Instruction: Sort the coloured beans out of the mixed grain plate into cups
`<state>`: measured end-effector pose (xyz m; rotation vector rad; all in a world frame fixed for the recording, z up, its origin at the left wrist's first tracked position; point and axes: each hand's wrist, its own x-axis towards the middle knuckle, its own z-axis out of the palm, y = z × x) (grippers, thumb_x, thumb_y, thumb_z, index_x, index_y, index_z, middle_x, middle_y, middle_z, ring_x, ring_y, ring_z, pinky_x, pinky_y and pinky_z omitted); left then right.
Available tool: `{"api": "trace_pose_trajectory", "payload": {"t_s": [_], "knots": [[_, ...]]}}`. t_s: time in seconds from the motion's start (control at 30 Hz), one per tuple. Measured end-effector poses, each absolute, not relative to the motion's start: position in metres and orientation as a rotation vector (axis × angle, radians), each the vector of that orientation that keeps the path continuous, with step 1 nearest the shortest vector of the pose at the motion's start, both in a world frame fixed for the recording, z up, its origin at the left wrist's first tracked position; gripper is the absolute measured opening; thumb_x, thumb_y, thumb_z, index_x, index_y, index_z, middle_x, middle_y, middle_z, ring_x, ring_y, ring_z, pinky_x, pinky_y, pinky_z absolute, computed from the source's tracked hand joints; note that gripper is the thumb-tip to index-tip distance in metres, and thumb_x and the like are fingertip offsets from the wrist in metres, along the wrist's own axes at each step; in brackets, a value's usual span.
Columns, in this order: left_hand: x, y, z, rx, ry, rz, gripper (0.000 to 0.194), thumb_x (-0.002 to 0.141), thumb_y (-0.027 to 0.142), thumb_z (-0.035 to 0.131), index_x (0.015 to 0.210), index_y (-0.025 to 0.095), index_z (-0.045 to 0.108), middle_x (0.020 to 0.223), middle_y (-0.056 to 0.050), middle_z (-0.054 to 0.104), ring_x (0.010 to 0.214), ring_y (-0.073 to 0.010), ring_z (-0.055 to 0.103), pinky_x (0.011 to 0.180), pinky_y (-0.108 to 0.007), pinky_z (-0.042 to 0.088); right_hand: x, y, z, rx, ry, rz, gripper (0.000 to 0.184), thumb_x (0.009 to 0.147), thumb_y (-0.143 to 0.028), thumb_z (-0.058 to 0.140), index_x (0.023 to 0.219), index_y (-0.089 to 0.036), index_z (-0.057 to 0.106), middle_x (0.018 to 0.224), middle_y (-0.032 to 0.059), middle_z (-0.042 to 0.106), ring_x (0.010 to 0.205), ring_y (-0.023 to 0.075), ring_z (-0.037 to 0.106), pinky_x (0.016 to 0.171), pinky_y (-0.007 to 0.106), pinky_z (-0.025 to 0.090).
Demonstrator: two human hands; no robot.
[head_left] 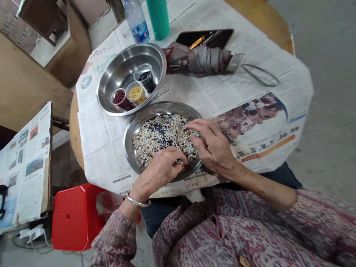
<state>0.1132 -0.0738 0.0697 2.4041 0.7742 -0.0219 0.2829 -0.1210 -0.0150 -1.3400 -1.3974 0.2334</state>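
Note:
A round metal plate [129,137] holds a spread of mixed rice, red beans and dark grains [161,137]. My left hand [160,172] rests on the plate's near edge with its fingers curled in a pinch among the grains; what it pinches is too small to make out. On the plate's right side lies my right hand [211,146], fingertips bent down and pressed together on the grains. Behind the plate a steel bowl [112,74] carries three small cups: red beans [119,98], yellow grains [137,93] and black grains [145,76].
Newspaper [256,77] covers the round wooden table [263,13]. At the back stand a water bottle [134,15] and a green flask [156,5], with a folded grey umbrella [200,61] and a dark tablet [205,38]. A red stool [73,216] and a paper-covered board [13,171] are to the left.

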Motion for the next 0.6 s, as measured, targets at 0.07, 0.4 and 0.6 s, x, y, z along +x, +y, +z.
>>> {"api": "trace_pose_trajectory", "payload": {"t_s": [0.07, 0.4, 0.6], "knots": [[0.117, -0.076, 0.066, 2.472, 0.699, -0.063, 0.023, 0.094, 0.007, 0.051, 0.099, 0.019, 0.07, 0.101, -0.004, 0.068, 0.096, -0.0164, 0.065, 0.095, -0.033, 0.054, 0.283, -0.121, -0.015, -1.343, -1.407, 0.241, 0.03, 0.102, -0.029, 0.046, 0.126, -0.025, 0.063, 0.125, 0.0121, 0.066, 0.12, 0.0286, 0.061, 0.106, 0.056, 0.05], [0.139, -0.03, 0.048, 2.912, 0.834, 0.025, 0.026, 0.103, 0.022, 0.049, 0.126, 0.023, 0.062, 0.137, -0.007, 0.059, 0.131, -0.0274, 0.048, 0.111, -0.047, 0.043, 0.283, -0.121, -0.015, -1.348, -1.386, 0.232, 0.03, 0.103, -0.032, 0.044, 0.125, -0.027, 0.064, 0.125, 0.0111, 0.067, 0.12, 0.0278, 0.061, 0.108, 0.055, 0.049], [0.107, -0.021, 0.056, 2.852, 1.41, 0.016, 0.026, 0.105, 0.02, 0.041, 0.116, 0.02, 0.065, 0.113, -0.011, 0.064, 0.11, -0.0274, 0.057, 0.098, -0.046, 0.047, 0.284, -0.121, -0.014, -1.344, -1.387, 0.251, 0.031, 0.102, -0.031, 0.046, 0.127, -0.027, 0.064, 0.124, 0.0106, 0.067, 0.12, 0.0288, 0.061, 0.108, 0.056, 0.048]]}}
